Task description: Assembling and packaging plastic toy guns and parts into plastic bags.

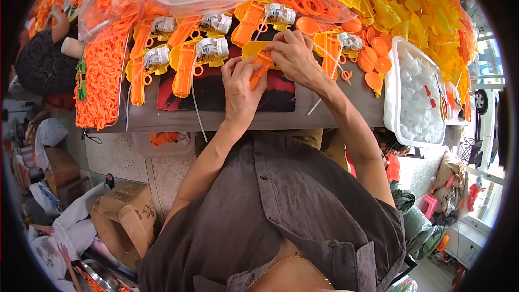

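at a grey worktable (346,109), left hand (241,93) and right hand (295,57) closed together on an orange and yellow plastic toy part (261,66), held over a red and black mat (216,93). six assembled yellow-orange toy pieces (201,54) lined behind; one white tub of white caps (415,97) at right.

One head-worn fisheye view looks steeply down from above the person's chest, facing forward over the tabletop (346,109). The hands sit close, mid-frame; straight edges bow toward the dark round rim, floor showing below.
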`<state>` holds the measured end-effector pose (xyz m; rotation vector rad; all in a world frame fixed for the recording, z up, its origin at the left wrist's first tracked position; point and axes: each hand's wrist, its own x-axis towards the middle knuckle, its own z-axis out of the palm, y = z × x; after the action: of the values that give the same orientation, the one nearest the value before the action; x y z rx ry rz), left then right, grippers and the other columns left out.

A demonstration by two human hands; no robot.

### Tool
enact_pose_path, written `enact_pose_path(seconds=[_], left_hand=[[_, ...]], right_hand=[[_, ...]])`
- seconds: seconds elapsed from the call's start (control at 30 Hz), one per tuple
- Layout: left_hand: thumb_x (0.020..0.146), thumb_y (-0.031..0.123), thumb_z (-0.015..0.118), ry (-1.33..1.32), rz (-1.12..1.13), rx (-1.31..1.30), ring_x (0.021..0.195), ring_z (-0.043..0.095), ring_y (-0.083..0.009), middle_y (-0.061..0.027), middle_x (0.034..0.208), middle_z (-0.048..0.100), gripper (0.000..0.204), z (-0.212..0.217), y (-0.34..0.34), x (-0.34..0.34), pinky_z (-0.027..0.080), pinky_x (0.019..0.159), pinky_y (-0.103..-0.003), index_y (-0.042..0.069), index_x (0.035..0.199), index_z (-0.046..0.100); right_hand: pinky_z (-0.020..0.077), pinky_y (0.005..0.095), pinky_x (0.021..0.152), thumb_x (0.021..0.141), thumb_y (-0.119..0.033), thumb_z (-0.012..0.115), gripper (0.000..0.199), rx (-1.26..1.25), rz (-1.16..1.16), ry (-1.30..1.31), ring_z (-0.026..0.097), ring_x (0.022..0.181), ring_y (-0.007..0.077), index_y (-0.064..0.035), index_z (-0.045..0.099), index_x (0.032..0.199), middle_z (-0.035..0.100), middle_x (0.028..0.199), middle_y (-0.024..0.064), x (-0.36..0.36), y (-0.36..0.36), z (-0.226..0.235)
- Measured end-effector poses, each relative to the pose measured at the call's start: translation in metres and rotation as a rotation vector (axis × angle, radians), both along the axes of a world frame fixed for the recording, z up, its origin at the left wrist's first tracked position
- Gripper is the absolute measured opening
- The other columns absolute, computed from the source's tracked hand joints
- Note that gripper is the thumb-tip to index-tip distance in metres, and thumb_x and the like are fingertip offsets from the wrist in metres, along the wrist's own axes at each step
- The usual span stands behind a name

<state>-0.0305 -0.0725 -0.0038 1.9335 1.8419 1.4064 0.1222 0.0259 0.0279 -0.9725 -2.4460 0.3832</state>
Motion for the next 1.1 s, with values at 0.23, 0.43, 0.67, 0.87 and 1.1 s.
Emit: enact_pose_path(seconds=[0.23,0.43,0.67,0.87,1.1], left_hand=[[0.073,0.005,0.077,0.010,-0.186,0.003,0.109,0.054,-0.0324,-0.0112,0.108,0.066,0.027,0.003,0.012,-0.032,0.044,0.097,-0.040,0.003,0.099,0.068],[0.080,0.013,0.074,-0.154,-0.127,-0.102,0.110,0.053,-0.0303,-0.0120,0.109,0.068,0.023,0.003,0.008,-0.027,0.042,0.099,-0.038,0.004,0.101,0.069],[0.082,0.012,0.072,-0.187,-0.116,-0.101,0.112,0.051,-0.0289,-0.0107,0.113,0.067,0.023,0.000,0.008,-0.023,0.042,0.099,-0.039,0.005,0.103,0.069],[0.083,0.013,0.073,-0.066,-0.083,-0.069,0.113,0.049,-0.0297,-0.0096,0.116,0.067,0.023,-0.004,0.009,-0.019,0.041,0.099,-0.039,0.006,0.105,0.069],[0.083,0.012,0.073,-0.111,-0.088,-0.068,0.113,0.050,-0.0299,-0.0093,0.117,0.067,0.024,-0.004,0.007,-0.019,0.042,0.098,-0.039,0.006,0.106,0.069]], right_hand=[[0.0306,0.0406,0.101,0.093,-0.020,0.055,0.025,0.004,-0.047,0.046,0.048,0.112,0.0245,-0.0086,0.071,0.107,0.057,0.116,0.0068,0.026,-0.016,0.002],[0.0307,0.0415,0.103,0.095,-0.019,0.051,0.028,-0.066,-0.081,0.092,0.047,0.114,0.0275,-0.0048,0.070,0.110,0.056,0.119,0.0106,0.021,-0.034,-0.008],[0.0291,0.0418,0.105,0.096,-0.020,0.048,0.030,-0.097,-0.112,0.101,0.047,0.116,0.0271,-0.0053,0.067,0.115,0.056,0.120,0.0120,0.022,-0.033,-0.011],[0.0299,0.0448,0.104,0.094,-0.022,0.052,0.028,-0.039,-0.126,0.152,0.049,0.110,0.0290,-0.0051,0.069,0.109,0.059,0.116,0.0113,0.018,-0.032,-0.020],[0.0289,0.0411,0.105,0.098,-0.022,0.047,0.032,-0.089,-0.107,0.078,0.047,0.116,0.0278,-0.0048,0.067,0.116,0.056,0.121,0.0126,0.020,-0.033,-0.014]])
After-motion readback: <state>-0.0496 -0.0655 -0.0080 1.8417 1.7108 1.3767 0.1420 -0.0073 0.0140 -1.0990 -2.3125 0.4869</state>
